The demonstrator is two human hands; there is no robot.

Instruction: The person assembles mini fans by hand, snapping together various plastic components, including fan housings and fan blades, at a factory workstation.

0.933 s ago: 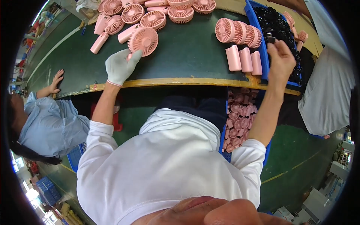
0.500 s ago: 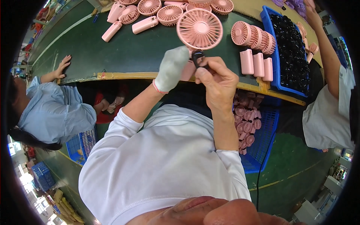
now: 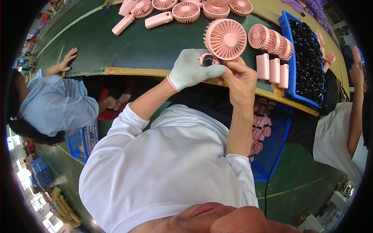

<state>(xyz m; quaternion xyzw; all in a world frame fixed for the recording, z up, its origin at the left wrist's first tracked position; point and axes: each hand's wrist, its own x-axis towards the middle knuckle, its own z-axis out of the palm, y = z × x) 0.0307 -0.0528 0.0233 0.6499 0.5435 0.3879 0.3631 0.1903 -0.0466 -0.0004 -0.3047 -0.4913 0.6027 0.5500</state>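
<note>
While the left hand still grips the fan, the right hand has left the black piece for the fan's lower rim, its hold unclear.

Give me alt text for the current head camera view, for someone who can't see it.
A person's gloved left hand holds a pink handheld fan over a green table, the bare right hand close below the fan's round head. More pink fans lie toward the far side; a blue tray of small black parts sits to the right.
</note>
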